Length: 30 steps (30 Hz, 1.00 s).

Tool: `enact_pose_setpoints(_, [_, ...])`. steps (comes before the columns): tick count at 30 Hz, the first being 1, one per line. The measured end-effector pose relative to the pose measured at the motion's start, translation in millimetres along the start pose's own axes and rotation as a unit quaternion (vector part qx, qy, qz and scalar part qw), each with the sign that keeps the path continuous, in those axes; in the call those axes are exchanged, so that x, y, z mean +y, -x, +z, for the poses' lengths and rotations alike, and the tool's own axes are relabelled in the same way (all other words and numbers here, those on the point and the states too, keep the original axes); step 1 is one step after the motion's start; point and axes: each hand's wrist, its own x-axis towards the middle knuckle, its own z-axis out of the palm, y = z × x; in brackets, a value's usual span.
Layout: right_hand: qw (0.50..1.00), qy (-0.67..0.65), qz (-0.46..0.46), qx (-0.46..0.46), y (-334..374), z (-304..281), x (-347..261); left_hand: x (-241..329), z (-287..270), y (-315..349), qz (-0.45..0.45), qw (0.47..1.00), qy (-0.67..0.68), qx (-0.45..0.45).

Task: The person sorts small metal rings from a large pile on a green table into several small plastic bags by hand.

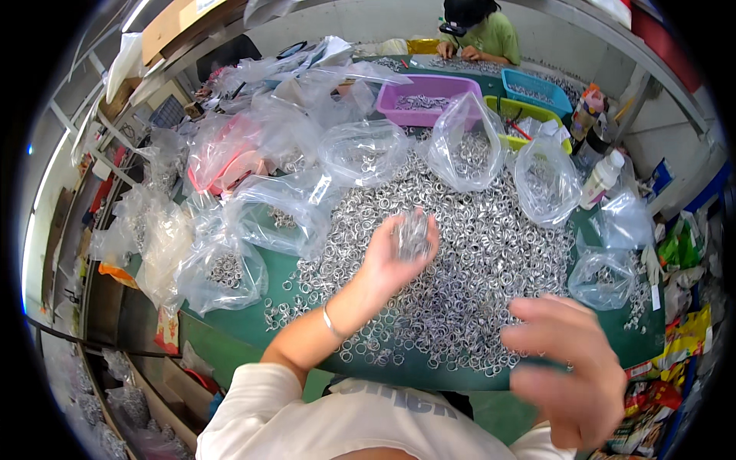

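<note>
A wide heap of silver metal rings covers the middle of the green table. Over this heap, my left hand is turned palm up, its fingers curled around a handful of metal rings, slightly blurred. A bracelet circles that wrist. My right hand is raised at the heap's near right edge, smeared by motion. Its fingers and thumb stand apart, and I see nothing between them. Clear plastic bags with rings inside stand along the far side of the heap.
More plastic bags crowd the left. A purple basin, a blue basket and a green basket stand beyond the heap. A white bottle is at the right. Across the table, a person in green bends over small pieces.
</note>
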Motion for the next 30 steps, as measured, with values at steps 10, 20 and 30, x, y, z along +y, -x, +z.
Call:
enact_pose_setpoints(10, [0.956,0.212,-0.151,-0.137,-13.3,-31.6,-31.4,-12.7,140.2,-123.6,0.101,0.991,-0.078,-0.036])
enact_pose_setpoints(20, [0.949,0.201,-0.169,-0.175,-14.0,-21.7,-30.1,-3.6,137.3,-193.8,0.143,0.969,-0.193,-0.064])
enact_pose_setpoints(30, [0.943,0.205,-0.170,-0.200,-23.1,-8.6,-38.6,-9.8,129.8,-243.6,0.238,0.923,-0.301,0.029])
